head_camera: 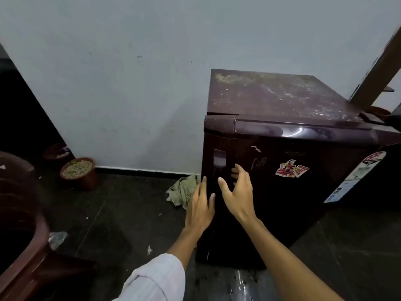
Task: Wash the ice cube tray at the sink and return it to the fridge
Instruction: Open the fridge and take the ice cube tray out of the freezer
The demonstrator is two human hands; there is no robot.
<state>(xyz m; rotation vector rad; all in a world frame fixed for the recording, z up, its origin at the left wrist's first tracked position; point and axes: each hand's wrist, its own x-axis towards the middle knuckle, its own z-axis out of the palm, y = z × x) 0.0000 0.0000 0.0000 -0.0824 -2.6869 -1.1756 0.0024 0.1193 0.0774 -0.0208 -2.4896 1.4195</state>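
the left hand (200, 208) is out flat, fingers straight and close together, tips at the left edge of the fridge (282, 181) door. the right hand (236, 192) is just beside it, fingers spread wide and a bit curved, thumb apart, holding nothing. i can't tell if either one actually touches the door, it's dark and glossy there. the right forearm covers part of the lower door. i can't tell where the ice cube tray is. the fridge stands upright on the dark floor (130, 213) against the white wall (130, 83), door shut and facing me.
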